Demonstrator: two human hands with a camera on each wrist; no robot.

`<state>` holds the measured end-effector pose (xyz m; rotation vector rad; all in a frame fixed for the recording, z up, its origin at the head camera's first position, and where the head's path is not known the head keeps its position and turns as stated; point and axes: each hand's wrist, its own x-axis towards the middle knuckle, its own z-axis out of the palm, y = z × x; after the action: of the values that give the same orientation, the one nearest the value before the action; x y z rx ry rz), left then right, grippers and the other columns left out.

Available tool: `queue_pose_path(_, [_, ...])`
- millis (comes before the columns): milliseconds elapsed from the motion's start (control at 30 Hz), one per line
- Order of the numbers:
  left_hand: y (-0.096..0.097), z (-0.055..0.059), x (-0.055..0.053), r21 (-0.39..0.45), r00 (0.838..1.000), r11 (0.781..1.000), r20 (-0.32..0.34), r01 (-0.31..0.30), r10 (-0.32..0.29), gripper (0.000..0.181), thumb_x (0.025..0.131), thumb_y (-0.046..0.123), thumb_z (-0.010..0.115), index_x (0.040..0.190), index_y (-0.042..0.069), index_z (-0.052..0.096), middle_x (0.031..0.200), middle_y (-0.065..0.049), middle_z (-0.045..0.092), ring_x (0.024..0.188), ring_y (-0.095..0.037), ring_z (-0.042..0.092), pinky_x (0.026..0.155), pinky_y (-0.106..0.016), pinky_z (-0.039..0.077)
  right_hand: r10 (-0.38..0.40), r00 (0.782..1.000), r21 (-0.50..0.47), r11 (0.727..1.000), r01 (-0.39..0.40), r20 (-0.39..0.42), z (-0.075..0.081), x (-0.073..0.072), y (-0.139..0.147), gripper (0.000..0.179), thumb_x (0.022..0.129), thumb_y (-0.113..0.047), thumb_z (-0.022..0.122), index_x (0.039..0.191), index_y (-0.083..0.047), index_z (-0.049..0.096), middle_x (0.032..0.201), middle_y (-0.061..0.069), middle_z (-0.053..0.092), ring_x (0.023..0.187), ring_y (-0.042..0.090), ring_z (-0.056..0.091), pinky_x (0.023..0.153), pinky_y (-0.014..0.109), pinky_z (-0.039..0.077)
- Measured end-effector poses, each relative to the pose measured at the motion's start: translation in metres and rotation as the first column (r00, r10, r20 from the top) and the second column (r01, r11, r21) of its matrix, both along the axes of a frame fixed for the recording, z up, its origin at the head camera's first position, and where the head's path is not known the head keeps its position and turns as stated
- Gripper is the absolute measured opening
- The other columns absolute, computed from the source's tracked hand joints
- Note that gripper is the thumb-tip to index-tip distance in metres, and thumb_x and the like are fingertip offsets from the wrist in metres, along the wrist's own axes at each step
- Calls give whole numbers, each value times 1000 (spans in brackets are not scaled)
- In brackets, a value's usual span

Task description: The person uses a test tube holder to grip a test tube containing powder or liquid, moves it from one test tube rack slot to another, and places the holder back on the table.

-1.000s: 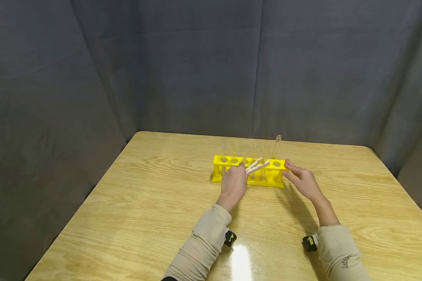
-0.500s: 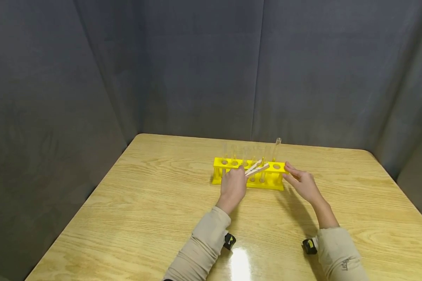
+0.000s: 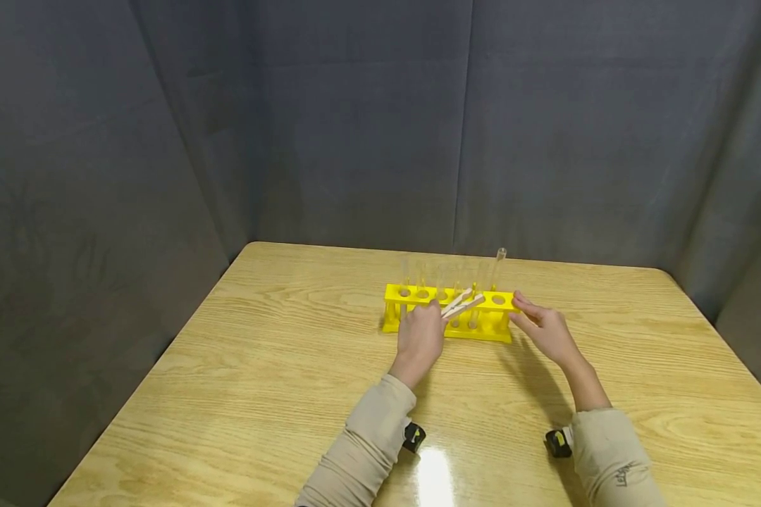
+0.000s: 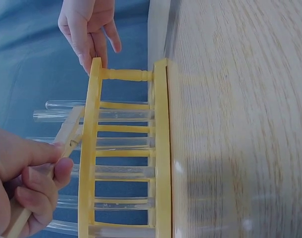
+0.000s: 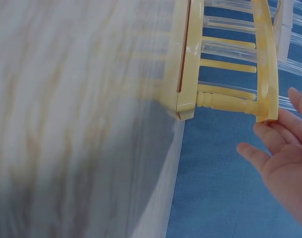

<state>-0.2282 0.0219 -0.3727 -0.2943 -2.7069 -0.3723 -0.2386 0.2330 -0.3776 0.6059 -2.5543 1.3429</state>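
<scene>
My left hand (image 3: 421,336) grips a wooden test tube holder (image 4: 68,134) by its handle, in front of a yellow test tube rack (image 3: 497,338). In the head view the holder's two arms are spread apart, over the rack's top shelf. Beside its tip stands a clear test tube (image 4: 128,115); whether the arms go round it I cannot tell. The right hand (image 3: 550,334) touches the right end of the top shelf with mostly straight fingers (image 5: 271,138). Several clear tubes (image 4: 122,172) stand upright in the rack. A tall thin one (image 3: 499,264) leans slightly at the back right.
A wood-grain table (image 3: 260,352) bears the rack near its far side. Dark curtains (image 3: 355,141) hang behind the table and at both sides. The rightmost hole (image 3: 498,300) of the rack's shelf shows no tube.
The head view has shifted slightly. Both hands, the test tube holder and the rack keep almost the same places.
</scene>
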Motion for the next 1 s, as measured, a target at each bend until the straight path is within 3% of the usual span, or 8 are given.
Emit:
queue_pose_path(267, [-1,2,0,15,1000,1000,2,7,-7,20,82,23,66,82,3,61,60,-6,56,48,-14,54,37,-22,36,11,1000,-8,1000,-11,-5,8,5,-4,36,89,1,51,115,23,40,126,34,34,116,47,33,87,48,33])
queue_pose_path(1000, [-2,4,2,44,999,999,42,2,-4,24,80,29,66,81,5,61,59,-3,53,46,-12,48,37,-23,34,12,1000,-17,1000,-11,21,7,6,-4,38,89,-1,51,117,23,40,127,32,33,117,46,32,87,47,33])
